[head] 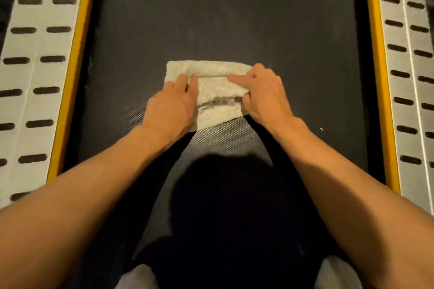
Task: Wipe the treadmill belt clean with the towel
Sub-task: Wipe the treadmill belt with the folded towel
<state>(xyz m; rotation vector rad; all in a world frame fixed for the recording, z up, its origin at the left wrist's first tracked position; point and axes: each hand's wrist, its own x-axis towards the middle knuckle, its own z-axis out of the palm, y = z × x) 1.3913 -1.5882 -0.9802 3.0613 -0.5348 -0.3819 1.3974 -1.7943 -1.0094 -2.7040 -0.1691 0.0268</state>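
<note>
Your left hand (171,105) grips the folded towel (211,88) at its 9 o'clock edge, your right hand (265,96) pinches its 3 o'clock edge; it lies flat mid-belt. Open treadmill belt (223,19) stretches toward 12, bounded by one yellow strip (72,73) at 9, another at 3

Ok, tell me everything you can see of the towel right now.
The towel is a cream, terry-looking cloth, folded into a thick rough rectangle with layered edges showing. It lies flat on the dark treadmill belt, about midway between the side rails. The left hand grips its left end and the right hand its right end, index finger laid along a fold.
</note>
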